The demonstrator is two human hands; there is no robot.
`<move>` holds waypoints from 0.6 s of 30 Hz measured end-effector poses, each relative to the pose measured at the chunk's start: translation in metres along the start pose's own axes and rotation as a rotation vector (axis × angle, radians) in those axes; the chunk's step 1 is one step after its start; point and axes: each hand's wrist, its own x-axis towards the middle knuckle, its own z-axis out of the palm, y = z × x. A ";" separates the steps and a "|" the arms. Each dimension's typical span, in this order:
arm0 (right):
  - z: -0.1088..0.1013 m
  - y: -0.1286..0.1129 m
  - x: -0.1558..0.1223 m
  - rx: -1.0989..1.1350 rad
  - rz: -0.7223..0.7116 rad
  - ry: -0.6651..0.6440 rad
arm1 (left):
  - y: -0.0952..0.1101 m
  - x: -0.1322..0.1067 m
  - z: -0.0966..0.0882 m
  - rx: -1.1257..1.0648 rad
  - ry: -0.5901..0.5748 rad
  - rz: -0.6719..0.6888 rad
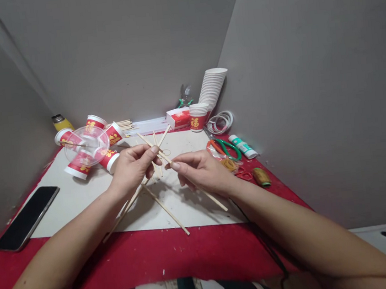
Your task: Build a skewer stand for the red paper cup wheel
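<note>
Thin wooden sticks (214, 201) that look like chopsticks are crossed in front of me. My left hand (133, 167) pinches them near their crossing, thumb on top. Just right of it, my right hand (204, 171) grips one slanting stick between thumb and fingers; its lower end sticks out past the palm. More sticks (167, 210) spread below and behind the hands, some meeting under my left fingers. How they are joined there is hidden. A thin yellowish loop (166, 152) shows between the hands; whether it hangs on a stick, I cannot tell.
A white board (207, 212) lies on a red-covered table (177, 261). At left are a phone (28, 217) and paper cups around a clear plastic disc (88, 146). Stacked cups (213, 89), scissors (230, 149), rubber bands (229, 164) and a thread spool (261, 177) sit right. Grey walls enclose the back.
</note>
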 end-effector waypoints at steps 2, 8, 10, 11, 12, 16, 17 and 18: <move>0.000 -0.001 -0.001 -0.028 0.005 -0.007 | 0.000 0.000 0.000 0.028 0.014 0.017; 0.004 -0.005 -0.004 -0.127 -0.091 0.052 | 0.007 -0.005 0.002 0.105 0.025 0.047; 0.005 -0.005 -0.004 -0.164 -0.139 0.074 | 0.009 -0.007 0.003 0.110 0.040 0.047; 0.005 -0.004 -0.003 -0.176 -0.160 0.080 | 0.009 -0.008 0.003 0.102 0.051 0.046; 0.006 -0.003 -0.002 -0.184 -0.174 0.084 | 0.008 -0.008 0.004 0.091 0.060 0.044; 0.009 0.004 0.004 -0.155 -0.160 0.097 | 0.002 -0.007 0.006 0.041 0.090 0.011; 0.009 0.006 0.006 -0.131 -0.133 0.088 | 0.000 -0.006 0.007 0.023 0.089 -0.004; 0.008 0.008 0.007 -0.104 -0.101 0.070 | -0.001 -0.005 0.007 0.004 0.089 -0.019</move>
